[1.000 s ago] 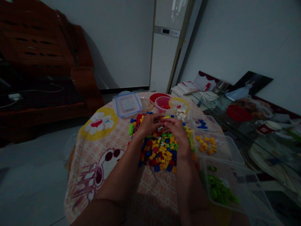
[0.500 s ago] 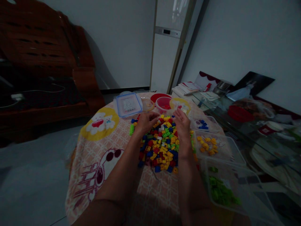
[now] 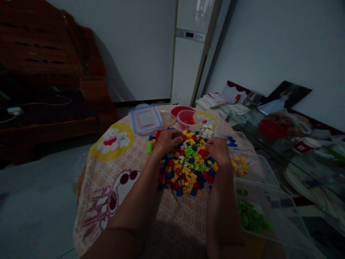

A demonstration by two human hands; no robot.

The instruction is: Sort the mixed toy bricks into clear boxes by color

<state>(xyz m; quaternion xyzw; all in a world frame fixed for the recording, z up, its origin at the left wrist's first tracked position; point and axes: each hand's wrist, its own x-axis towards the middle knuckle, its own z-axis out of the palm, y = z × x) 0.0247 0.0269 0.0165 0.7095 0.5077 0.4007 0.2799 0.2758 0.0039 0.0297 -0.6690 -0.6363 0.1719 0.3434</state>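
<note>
A heap of small toy building bricks (image 3: 185, 169) in yellow, red, blue, green and white lies on the patterned tablecloth (image 3: 172, 223). My left hand (image 3: 167, 141) is over the heap's far left side, fingers bent and drawn together; anything between the fingertips is too small to make out. At the heap's right edge my right hand (image 3: 219, 149) is curled, its thumb and fingers closed, their contents hidden. Just beyond it lies a small group of white bricks (image 3: 207, 131). Clear boxes on the right hold blue bricks (image 3: 231, 141), yellow bricks (image 3: 240, 166) and green bricks (image 3: 253, 217).
A round clear tub (image 3: 185, 124) with red pieces stands behind the heap, in front of a red lid (image 3: 183, 109). A blue-rimmed clear lid (image 3: 146, 120) lies at the back left. A cluttered glass table (image 3: 250, 129) adjoins the right side.
My right hand has moved right and nearer, from over the white bricks to the heap's right edge, and its fingers have curled. The left hand stays almost in place, its fingers closer together.
</note>
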